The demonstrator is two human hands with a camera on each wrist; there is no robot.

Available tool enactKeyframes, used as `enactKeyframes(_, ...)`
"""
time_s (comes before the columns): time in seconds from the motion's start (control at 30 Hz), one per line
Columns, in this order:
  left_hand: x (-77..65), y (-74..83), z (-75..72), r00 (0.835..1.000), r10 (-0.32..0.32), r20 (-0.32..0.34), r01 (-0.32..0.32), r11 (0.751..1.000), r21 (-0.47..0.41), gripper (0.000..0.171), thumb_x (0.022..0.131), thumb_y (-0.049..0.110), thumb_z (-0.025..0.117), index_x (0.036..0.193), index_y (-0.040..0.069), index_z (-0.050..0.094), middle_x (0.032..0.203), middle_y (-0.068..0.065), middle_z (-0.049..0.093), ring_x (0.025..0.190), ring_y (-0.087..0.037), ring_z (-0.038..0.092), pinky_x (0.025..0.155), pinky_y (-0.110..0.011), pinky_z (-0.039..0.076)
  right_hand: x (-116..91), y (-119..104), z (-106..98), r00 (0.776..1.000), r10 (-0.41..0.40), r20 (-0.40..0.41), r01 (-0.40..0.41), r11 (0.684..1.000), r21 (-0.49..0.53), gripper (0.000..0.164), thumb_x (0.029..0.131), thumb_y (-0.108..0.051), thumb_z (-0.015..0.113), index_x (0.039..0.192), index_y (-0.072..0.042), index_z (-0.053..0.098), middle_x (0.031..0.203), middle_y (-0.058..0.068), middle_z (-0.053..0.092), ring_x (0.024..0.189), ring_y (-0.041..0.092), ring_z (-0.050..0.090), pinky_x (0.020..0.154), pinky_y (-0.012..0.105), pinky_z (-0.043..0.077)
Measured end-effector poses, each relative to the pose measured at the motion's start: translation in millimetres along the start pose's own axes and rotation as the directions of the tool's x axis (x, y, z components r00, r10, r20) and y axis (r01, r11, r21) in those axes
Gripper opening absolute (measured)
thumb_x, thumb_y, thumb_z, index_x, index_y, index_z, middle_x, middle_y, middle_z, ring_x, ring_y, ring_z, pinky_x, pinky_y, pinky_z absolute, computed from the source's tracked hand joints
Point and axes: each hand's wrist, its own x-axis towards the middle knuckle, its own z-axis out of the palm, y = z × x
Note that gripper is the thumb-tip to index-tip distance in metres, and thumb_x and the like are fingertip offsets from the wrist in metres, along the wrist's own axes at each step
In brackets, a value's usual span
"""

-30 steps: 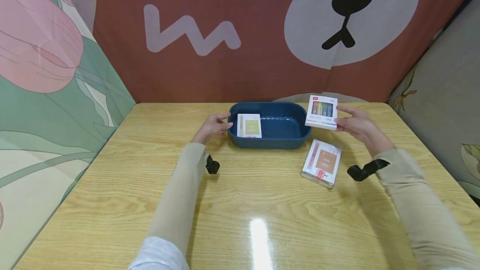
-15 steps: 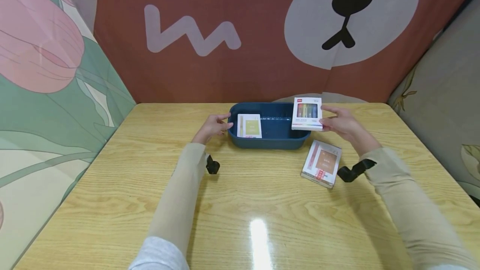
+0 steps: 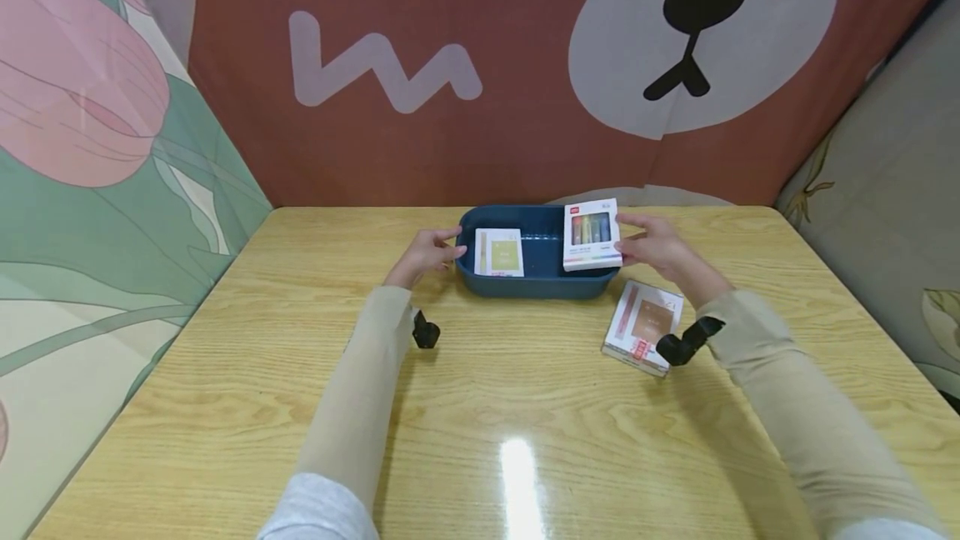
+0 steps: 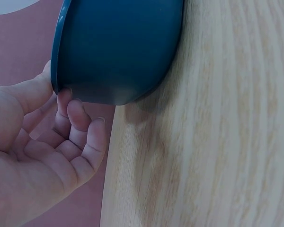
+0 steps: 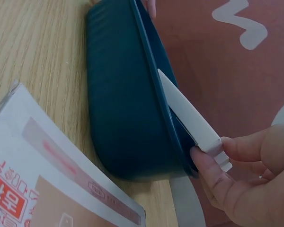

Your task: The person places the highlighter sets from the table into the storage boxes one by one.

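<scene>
My right hand [image 3: 660, 255] pinches a white windowed box of coloured sticks, like crayons [image 3: 591, 255], by its right side. The box is over the right end of a dark blue oblong plastic bin [image 3: 525, 288]. From the right wrist, this white box [image 5: 189, 111] shows edge-on, tilted, its lower end dipping inside the rim, with thumb and fingers on opposite faces. At the bin's left end, my left hand [image 3: 423, 257] holds the rim between thumb and fingers. Inside the bin's left end lies a white box with a yellow-green panel [image 3: 504, 255].
A white box with an orange-brown panel and red print [image 3: 643, 323] lies on the wooden table [image 3: 480, 390], just in front of the bin's right end. A reddish-brown cloth wall with a bear face [image 3: 480, 148] stands directly behind the bin.
My right hand has carried the windowed box leftward and slightly down, from beside the bin to over its right end. My left hand, the bin and the other boxes have stayed put.
</scene>
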Motion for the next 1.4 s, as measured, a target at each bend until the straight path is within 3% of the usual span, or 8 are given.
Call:
enactKeyframes(0.13,-0.2,0.1,0.1,1.0,0.006,0.004,-0.006,1.0,-0.013,0.049,0.087,0.014,0.058,0.134,0.013,0.044,0.105,-0.015,0.054,0.092,-0.029,0.053,0.082,-0.041,0.044,2,-1,6,1.0,-0.029,-0.007,0.028,0.999,-0.027,0.056,0.087,0.012,0.045,0.136,0.012,0.019,0.111,0.042,0.043,0.065,0.005,0.056,0.061,0.023,0.05)
enactKeyframes(0.37,-0.7,-0.7,-0.2,1.0,0.011,0.007,-0.011,1.0,-0.006,0.048,0.088,0.014,0.058,0.134,0.012,0.043,0.107,-0.015,0.054,0.087,-0.024,0.052,0.082,-0.041,0.043,6,-5,14,0.999,-0.019,-0.031,0.015,0.994,-0.113,0.054,0.085,0.01,0.05,0.133,0.014,0.026,0.086,0.024,0.056,0.054,0.006,0.053,0.055,0.022,0.048)
enactKeyframes(0.7,1.4,-1.1,-1.5,0.999,0.034,0.012,-0.034,0.999,-0.002,0.047,0.088,0.013,0.058,0.133,0.01,0.044,0.112,-0.014,0.053,0.087,-0.023,0.05,0.082,-0.042,0.044,12,-6,24,0.997,-0.031,-0.067,0.015,0.975,-0.222,0.051,0.082,0.011,0.053,0.129,0.016,0.033,0.08,0.023,0.056,0.053,0.006,0.052,0.051,0.02,0.047)
enactKeyframes(0.87,2.8,-2.6,-0.9,0.999,0.036,0.008,-0.036,0.999,0.004,0.047,0.088,0.012,0.058,0.133,0.01,0.044,0.109,-0.011,0.053,0.083,-0.019,0.049,0.08,-0.04,0.045,14,-7,27,0.998,-0.023,-0.067,0.002,0.95,-0.312,0.049,0.082,0.01,0.053,0.128,0.016,0.036,0.084,0.027,0.057,0.054,0.007,0.053,0.053,0.023,0.048)
enactKeyframes(1.1,3.4,-5.5,0.0,0.998,0.067,0.001,-0.067,0.998,0.0,0.047,0.087,0.01,0.059,0.132,0.009,0.046,0.081,-0.009,0.053,0.081,-0.03,0.052,0.071,-0.039,0.045,16,-6,30,0.997,-0.042,-0.066,0.007,0.889,-0.457,0.044,0.082,0.006,0.055,0.124,0.016,0.042,0.093,0.031,0.058,0.057,0.012,0.056,0.053,0.025,0.048)
enactKeyframes(1.4,1.3,-4.5,-0.4,0.999,0.052,0.005,-0.052,0.999,-0.003,0.047,0.087,0.013,0.058,0.133,0.01,0.045,0.087,-0.01,0.053,0.083,-0.031,0.052,0.073,-0.04,0.044,17,-5,31,0.992,-0.115,-0.057,0.066,0.838,-0.541,0.037,0.078,0.007,0.055,0.113,0.019,0.049,0.076,0.023,0.062,0.05,0.01,0.052,0.047,0.022,0.043)
